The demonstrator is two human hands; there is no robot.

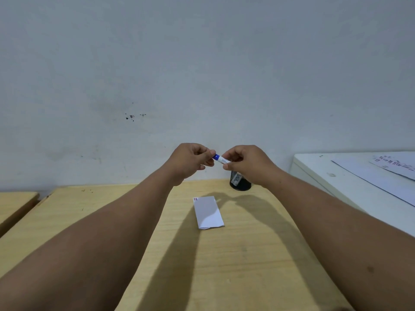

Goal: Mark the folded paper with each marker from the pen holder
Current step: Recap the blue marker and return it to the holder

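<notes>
A white marker with a blue cap (219,158) is held up in the air between both hands, above the far part of the desk. My left hand (190,160) pinches the blue cap end. My right hand (246,162) grips the white barrel. The folded white paper (208,212) lies flat on the wooden desk (235,254) below the hands, with short red and blue lines at its far left corner. A black mesh pen holder (239,181) stands behind the paper near the wall, partly hidden by my right hand; its contents are not visible.
A white cabinet top (341,176) with printed sheets (393,167) lies to the right of the desk. A second wooden desk (15,203) adjoins on the left. A grey wall rises right behind the desk.
</notes>
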